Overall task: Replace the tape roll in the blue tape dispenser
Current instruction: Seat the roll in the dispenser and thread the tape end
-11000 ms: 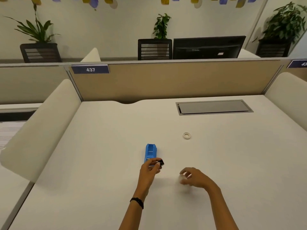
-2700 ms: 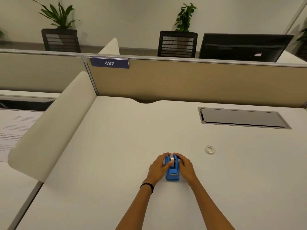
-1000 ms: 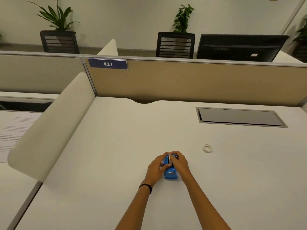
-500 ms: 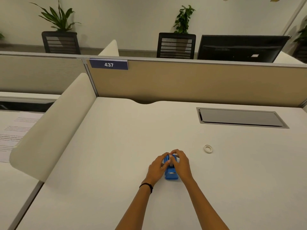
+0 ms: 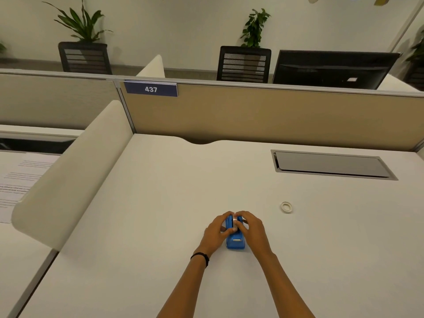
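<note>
1. On the pale surface (image 5: 160, 203), near its front edge and roughly central: blue tape dispenser (image 5: 234, 242), standing upright, cutter end toward the wearer. Likely moulded plastic, small and light; judged prone to sliding on a smooth top unless braced.
2. In the dispenser's cradle: tape roll (image 5: 234, 219), only a pale sliver showing between the fingers. Probably stiff at the core, tacky on its free end; best taken by the flat sides or outer rim, not the adhesive face.
3. Left hand (image 5: 216, 232): curled against the dispenser's left flank, thumb over the top, gripping the body; black band at the wrist.
4. Right hand (image 5: 251, 228): curled against the right flank, fingertips at the roll; whether it pinches the roll or only presses it cannot be told.
5. To the right, well apart: small white ring (image 5: 286, 207) lying flat, seemingly a spent tape core. Light, rigid, liable to roll if stood on edge.
</note>
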